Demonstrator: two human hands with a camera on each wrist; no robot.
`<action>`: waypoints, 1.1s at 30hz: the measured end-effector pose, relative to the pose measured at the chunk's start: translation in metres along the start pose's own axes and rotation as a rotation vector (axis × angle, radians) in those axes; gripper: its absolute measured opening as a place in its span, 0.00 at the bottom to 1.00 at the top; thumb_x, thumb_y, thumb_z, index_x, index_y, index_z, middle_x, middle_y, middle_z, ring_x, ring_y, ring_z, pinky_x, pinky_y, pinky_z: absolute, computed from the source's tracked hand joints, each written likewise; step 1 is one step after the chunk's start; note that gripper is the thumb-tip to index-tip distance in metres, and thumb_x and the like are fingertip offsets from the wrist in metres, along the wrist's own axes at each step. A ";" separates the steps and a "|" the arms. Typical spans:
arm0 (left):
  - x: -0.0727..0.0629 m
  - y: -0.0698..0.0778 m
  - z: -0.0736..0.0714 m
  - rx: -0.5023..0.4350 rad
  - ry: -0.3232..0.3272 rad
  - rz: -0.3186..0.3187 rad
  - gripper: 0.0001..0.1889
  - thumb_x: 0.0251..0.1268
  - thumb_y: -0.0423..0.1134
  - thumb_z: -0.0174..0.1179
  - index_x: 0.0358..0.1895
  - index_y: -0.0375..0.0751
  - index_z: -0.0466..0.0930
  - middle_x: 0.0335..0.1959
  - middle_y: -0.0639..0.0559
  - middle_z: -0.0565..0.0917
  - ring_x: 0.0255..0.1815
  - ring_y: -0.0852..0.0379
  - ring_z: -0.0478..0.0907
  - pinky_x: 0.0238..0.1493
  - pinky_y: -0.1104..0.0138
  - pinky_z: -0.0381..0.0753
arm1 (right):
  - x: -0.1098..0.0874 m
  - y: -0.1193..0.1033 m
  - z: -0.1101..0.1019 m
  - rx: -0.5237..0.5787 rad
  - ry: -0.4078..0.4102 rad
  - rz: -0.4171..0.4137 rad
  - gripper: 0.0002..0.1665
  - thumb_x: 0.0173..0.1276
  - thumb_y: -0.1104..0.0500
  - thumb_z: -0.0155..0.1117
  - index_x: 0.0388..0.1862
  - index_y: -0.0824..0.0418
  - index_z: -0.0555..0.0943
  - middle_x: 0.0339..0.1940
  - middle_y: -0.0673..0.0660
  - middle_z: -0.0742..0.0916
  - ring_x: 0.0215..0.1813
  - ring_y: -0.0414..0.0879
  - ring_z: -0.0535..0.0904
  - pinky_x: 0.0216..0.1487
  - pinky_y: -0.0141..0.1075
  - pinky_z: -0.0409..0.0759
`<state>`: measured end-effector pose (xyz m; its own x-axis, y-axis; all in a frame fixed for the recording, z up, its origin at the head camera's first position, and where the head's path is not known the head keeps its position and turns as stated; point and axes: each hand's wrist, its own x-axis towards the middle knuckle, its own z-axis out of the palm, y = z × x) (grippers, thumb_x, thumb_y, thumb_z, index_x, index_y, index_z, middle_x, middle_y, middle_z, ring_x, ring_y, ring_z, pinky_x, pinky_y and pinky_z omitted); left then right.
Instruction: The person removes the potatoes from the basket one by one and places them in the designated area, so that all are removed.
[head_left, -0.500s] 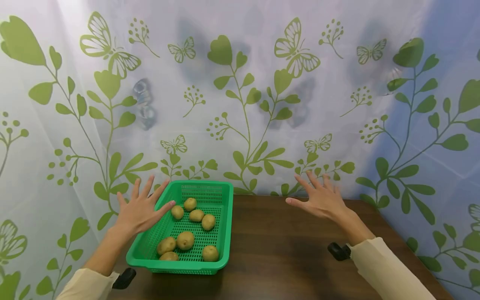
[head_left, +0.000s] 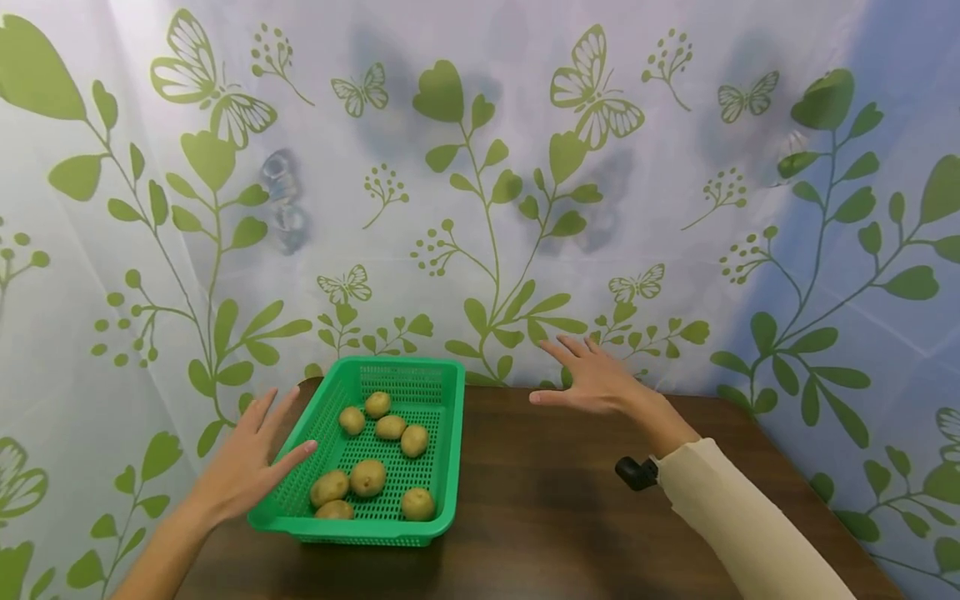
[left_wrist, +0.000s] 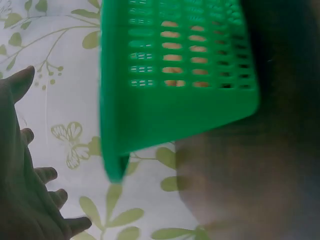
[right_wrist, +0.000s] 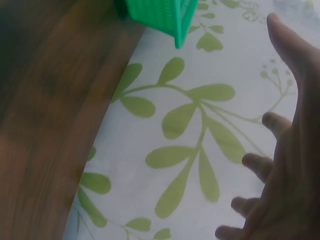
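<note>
A green plastic basket with slotted walls stands on the left half of the table. Inside it lie several potatoes, some toward its back and others toward its front. My left hand is at the basket's left side, fingers spread, thumb overlapping the left rim in the head view. In the left wrist view its fingers hold nothing, and the basket's wall is beside them. To the right of the basket, my right hand hovers over the table's back edge with fingers extended and nothing in them.
The brown wooden table reaches right and forward of the basket. A pale curtain printed with green leaves and butterflies hangs behind and along both sides. A black wrist device sits at the right sleeve.
My left hand has moved left and down, away from over the basket. My right hand has shifted left, closer to the basket. Basket and potatoes lie as before.
</note>
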<state>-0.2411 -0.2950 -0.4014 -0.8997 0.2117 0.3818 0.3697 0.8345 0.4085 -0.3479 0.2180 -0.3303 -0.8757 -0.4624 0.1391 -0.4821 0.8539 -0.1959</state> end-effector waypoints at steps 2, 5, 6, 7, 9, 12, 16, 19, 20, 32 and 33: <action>-0.013 -0.002 0.002 -0.079 -0.007 -0.030 0.46 0.77 0.53 0.61 0.87 0.50 0.43 0.81 0.28 0.46 0.76 0.19 0.47 0.59 0.21 0.55 | 0.007 -0.006 0.000 0.033 -0.015 -0.046 0.59 0.67 0.23 0.60 0.86 0.50 0.56 0.84 0.65 0.56 0.79 0.76 0.45 0.69 0.77 0.51; -0.031 -0.007 0.011 -0.184 -0.008 -0.077 0.48 0.76 0.50 0.62 0.87 0.49 0.38 0.82 0.28 0.47 0.76 0.20 0.49 0.59 0.23 0.58 | 0.018 -0.015 0.003 0.082 -0.047 -0.093 0.58 0.67 0.24 0.62 0.87 0.48 0.55 0.85 0.63 0.55 0.81 0.73 0.43 0.72 0.75 0.49; -0.036 -0.010 0.014 -0.216 -0.009 -0.094 0.49 0.76 0.49 0.63 0.86 0.47 0.38 0.81 0.28 0.47 0.75 0.20 0.49 0.59 0.23 0.59 | 0.021 -0.018 0.004 0.103 -0.055 -0.107 0.59 0.67 0.25 0.63 0.87 0.48 0.55 0.85 0.63 0.55 0.82 0.71 0.42 0.73 0.74 0.49; -0.040 -0.012 0.018 -0.259 -0.020 -0.115 0.49 0.76 0.47 0.63 0.86 0.45 0.36 0.81 0.28 0.47 0.76 0.20 0.49 0.60 0.24 0.59 | 0.025 -0.020 0.005 0.124 -0.065 -0.124 0.59 0.67 0.26 0.64 0.87 0.47 0.54 0.85 0.62 0.54 0.82 0.69 0.42 0.74 0.72 0.48; -0.045 -0.017 0.025 -0.336 -0.051 -0.163 0.51 0.76 0.46 0.63 0.85 0.39 0.34 0.81 0.27 0.46 0.76 0.21 0.49 0.62 0.26 0.60 | 0.032 -0.026 0.006 0.143 -0.083 -0.146 0.59 0.66 0.25 0.64 0.87 0.45 0.53 0.85 0.59 0.54 0.83 0.65 0.42 0.75 0.70 0.48; -0.050 -0.022 0.031 -0.406 -0.115 -0.251 0.51 0.77 0.47 0.63 0.84 0.32 0.33 0.80 0.24 0.47 0.75 0.21 0.51 0.64 0.30 0.64 | 0.042 -0.036 0.007 0.176 -0.103 -0.181 0.59 0.65 0.26 0.66 0.87 0.44 0.53 0.85 0.56 0.55 0.84 0.61 0.44 0.75 0.68 0.51; -0.054 -0.026 0.034 -0.418 -0.152 -0.322 0.49 0.78 0.49 0.61 0.84 0.30 0.37 0.79 0.24 0.52 0.74 0.27 0.58 0.63 0.41 0.74 | 0.054 -0.048 0.010 0.218 -0.142 -0.216 0.59 0.65 0.27 0.68 0.87 0.42 0.52 0.85 0.54 0.56 0.84 0.58 0.46 0.75 0.66 0.54; -0.057 -0.028 0.035 -0.455 -0.151 -0.356 0.46 0.79 0.48 0.61 0.84 0.32 0.41 0.77 0.26 0.58 0.67 0.40 0.71 0.55 0.57 0.81 | 0.062 -0.057 0.014 0.238 -0.179 -0.241 0.59 0.65 0.28 0.68 0.87 0.41 0.51 0.85 0.53 0.56 0.84 0.55 0.45 0.76 0.64 0.54; -0.058 -0.028 0.036 -0.477 -0.145 -0.367 0.46 0.79 0.47 0.61 0.84 0.32 0.42 0.75 0.27 0.62 0.63 0.46 0.75 0.51 0.62 0.82 | 0.065 -0.060 0.014 0.241 -0.190 -0.244 0.59 0.65 0.28 0.69 0.87 0.40 0.51 0.85 0.52 0.55 0.84 0.54 0.45 0.77 0.63 0.53; -0.060 -0.030 0.046 -0.761 -0.091 -0.422 0.44 0.78 0.38 0.61 0.85 0.36 0.42 0.62 0.32 0.76 0.49 0.62 0.82 0.46 0.66 0.85 | 0.097 -0.094 0.026 0.283 -0.295 -0.250 0.58 0.65 0.31 0.70 0.87 0.40 0.52 0.85 0.48 0.58 0.83 0.50 0.53 0.77 0.57 0.58; -0.060 -0.030 0.046 -0.767 -0.089 -0.420 0.43 0.78 0.37 0.61 0.85 0.37 0.42 0.63 0.31 0.76 0.49 0.63 0.82 0.46 0.66 0.85 | 0.100 -0.097 0.027 0.287 -0.302 -0.256 0.58 0.66 0.32 0.70 0.87 0.40 0.52 0.84 0.50 0.59 0.82 0.51 0.54 0.77 0.58 0.58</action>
<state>-0.2090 -0.3095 -0.4750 -0.9993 0.0293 0.0214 0.0290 0.2875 0.9573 -0.3893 0.0825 -0.3234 -0.6769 -0.7335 -0.0617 -0.6338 0.6234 -0.4578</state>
